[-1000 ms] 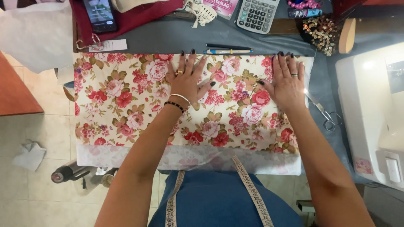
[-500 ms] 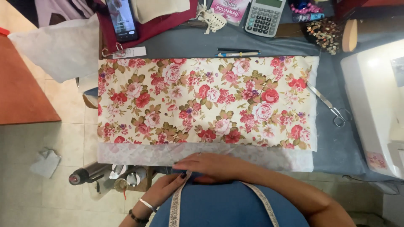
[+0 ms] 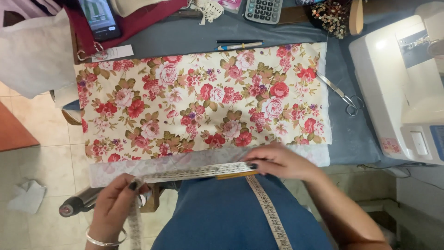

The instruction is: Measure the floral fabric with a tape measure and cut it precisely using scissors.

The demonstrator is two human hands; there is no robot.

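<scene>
Both hands have left the top of the floral fabric point(image 3: 203, 104), where they were pressing flat a second ago, and are now at its near edge. The fabric itself has not shifted on the desk point(image 3: 185, 37); it lies spread and smooth, with a pale white layer showing under its near edge.

The left hand point(image 3: 113, 206) is closed around one end of a measuring tape point(image 3: 194, 172), just below the near-left corner of the fabric. The right hand point(image 3: 280, 161) is also closed, pinching the tape near the middle of the fabric's near edge. Between them the tape is pulled straight along that edge, and its loose end hangs down over the blue apron point(image 3: 231, 213).

In my judgement the smoothing is finished, and the work now in hand is measuring the fabric's length.

The scissors point(image 3: 342, 95) lie just right of the fabric, and the pens point(image 3: 238, 44) just beyond its far edge.
</scene>
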